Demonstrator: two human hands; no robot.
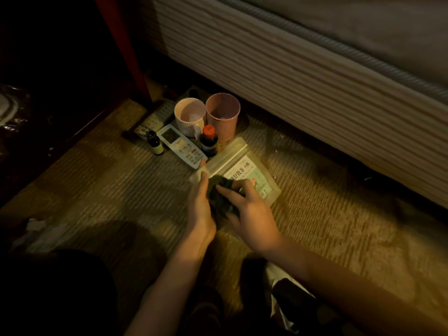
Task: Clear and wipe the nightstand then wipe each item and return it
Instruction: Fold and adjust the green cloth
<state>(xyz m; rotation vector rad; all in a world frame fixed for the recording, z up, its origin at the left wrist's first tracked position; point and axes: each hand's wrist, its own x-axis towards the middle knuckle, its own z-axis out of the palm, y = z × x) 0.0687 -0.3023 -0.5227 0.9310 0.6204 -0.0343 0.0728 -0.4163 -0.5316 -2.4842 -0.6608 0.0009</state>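
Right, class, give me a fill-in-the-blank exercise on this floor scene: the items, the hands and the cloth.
1. The white mug stands beside a pink mesh ____.
2. The right hand presses a dark ____ onto the tea pouch.
3. The dark bottle in front of the mug has a ____ cap.
4. The white remote lies flat on the ____, between two small bottles.

Missing words: basket; cloth; red; carpet

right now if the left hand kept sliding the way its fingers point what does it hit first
Probably the white remote control lying on the floor: the left hand points up the frame toward its near end. The red-capped dark bottle stands just beyond, though depth is unclear.
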